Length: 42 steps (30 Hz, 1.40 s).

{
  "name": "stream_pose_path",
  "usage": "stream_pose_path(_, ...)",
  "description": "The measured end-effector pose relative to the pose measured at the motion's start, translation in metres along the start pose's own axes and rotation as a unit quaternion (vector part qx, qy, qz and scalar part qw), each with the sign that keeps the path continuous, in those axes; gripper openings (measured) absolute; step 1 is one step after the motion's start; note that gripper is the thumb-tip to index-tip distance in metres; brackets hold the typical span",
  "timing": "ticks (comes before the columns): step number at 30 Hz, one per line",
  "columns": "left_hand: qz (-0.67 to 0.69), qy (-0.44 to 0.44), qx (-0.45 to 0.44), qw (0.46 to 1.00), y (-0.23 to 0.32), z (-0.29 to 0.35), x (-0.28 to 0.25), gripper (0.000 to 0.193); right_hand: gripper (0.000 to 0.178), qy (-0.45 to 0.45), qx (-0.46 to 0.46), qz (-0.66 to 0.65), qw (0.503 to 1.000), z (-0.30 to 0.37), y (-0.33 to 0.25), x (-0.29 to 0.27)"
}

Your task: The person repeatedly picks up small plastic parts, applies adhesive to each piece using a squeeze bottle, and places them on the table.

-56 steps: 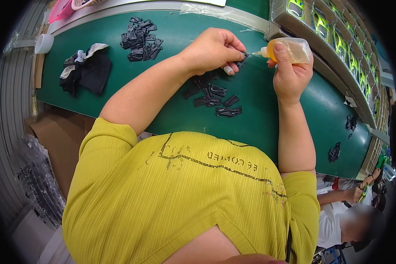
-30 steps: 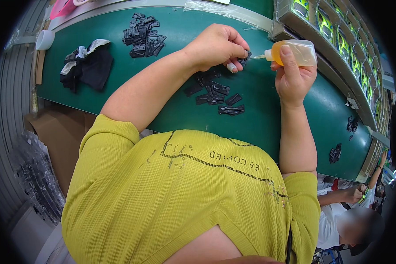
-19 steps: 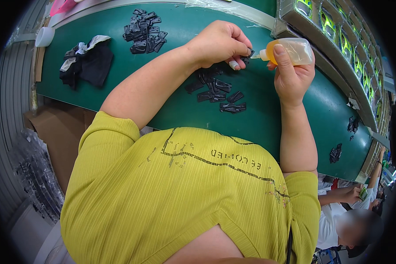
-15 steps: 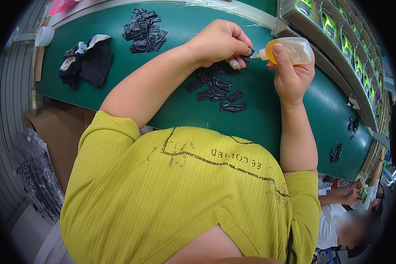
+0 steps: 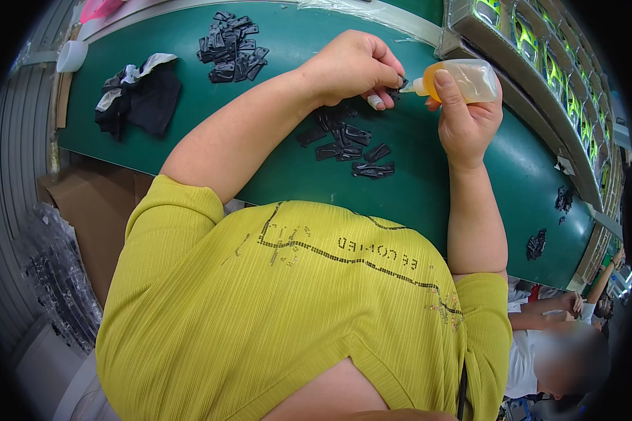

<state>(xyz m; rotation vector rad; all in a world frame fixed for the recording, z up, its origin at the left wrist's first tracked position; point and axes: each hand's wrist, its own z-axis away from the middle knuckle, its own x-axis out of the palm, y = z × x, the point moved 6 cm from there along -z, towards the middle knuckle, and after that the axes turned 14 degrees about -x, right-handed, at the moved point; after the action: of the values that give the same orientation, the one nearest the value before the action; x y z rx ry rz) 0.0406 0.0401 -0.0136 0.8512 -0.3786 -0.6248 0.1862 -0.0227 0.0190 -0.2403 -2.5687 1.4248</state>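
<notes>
My left hand (image 5: 354, 67) pinches a small black plastic part (image 5: 400, 84) above the green table (image 5: 414, 189). My right hand (image 5: 465, 119) grips a small squeeze bottle (image 5: 467, 78) of yellowish liquid, lying sideways, with its orange nozzle tip touching that part. Several flat black parts (image 5: 351, 144) lie on the table just under my hands.
A larger heap of black parts (image 5: 230, 49) sits at the far left of the table, beside a crumpled black cloth (image 5: 142, 95). A rack with green-lit slots (image 5: 541, 52) runs along the far right edge. Another person (image 5: 562, 344) sits at lower right.
Both hands have stayed together at the same spot, shifting only slightly. The bottle nozzle remains against the part in my left hand.
</notes>
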Motion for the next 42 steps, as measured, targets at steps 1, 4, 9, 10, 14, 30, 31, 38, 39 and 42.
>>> stream_pose_path(1,-0.001,0.0,-0.001,1.0,0.0,0.0,0.0,0.02,0.029,-0.006,0.004,-0.002,1.0,0.0,0.001,0.0)
stream_pose_path(4,0.003,-0.001,0.0,1.0,0.0,-0.001,0.0,0.02,0.027,-0.005,-0.002,0.006,1.0,-0.001,0.0,0.002)
stream_pose_path(9,0.013,0.001,0.005,1.0,0.002,0.0,-0.005,0.02,0.01,0.092,0.042,-0.125,0.987,-0.014,0.012,-0.013)
stream_pose_path(10,0.017,0.005,0.004,1.0,0.002,0.0,-0.006,0.02,0.01,0.089,0.039,-0.13,0.987,-0.015,0.013,-0.015)
stream_pose_path(14,0.091,-0.012,0.004,0.996,-0.001,0.001,-0.01,0.022,0.01,0.121,0.104,-0.249,0.955,-0.011,0.027,-0.03)
stream_pose_path(30,-0.206,0.478,0.175,0.836,0.068,0.022,-0.206,0.024,0.012,0.122,0.103,-0.211,0.964,-0.015,0.023,-0.021)
stream_pose_path(31,-0.247,0.477,0.184,0.823,0.068,0.027,-0.198,0.023,0.013,0.129,0.099,-0.204,0.965,-0.014,0.024,-0.026)
stream_pose_path(38,-0.459,0.394,0.061,0.794,0.024,0.053,-0.181,0.028,0.014,0.118,0.098,-0.2,0.968,-0.014,0.022,-0.018)
stream_pose_path(39,-0.448,0.38,0.022,0.809,0.022,0.055,-0.181,0.029,0.014,0.113,0.096,-0.2,0.968,-0.014,0.021,-0.017)
stream_pose_path(42,-0.392,0.354,0.005,0.849,0.017,0.054,-0.183,0.028,0.015,0.117,0.103,-0.196,0.968,-0.012,0.021,-0.018)
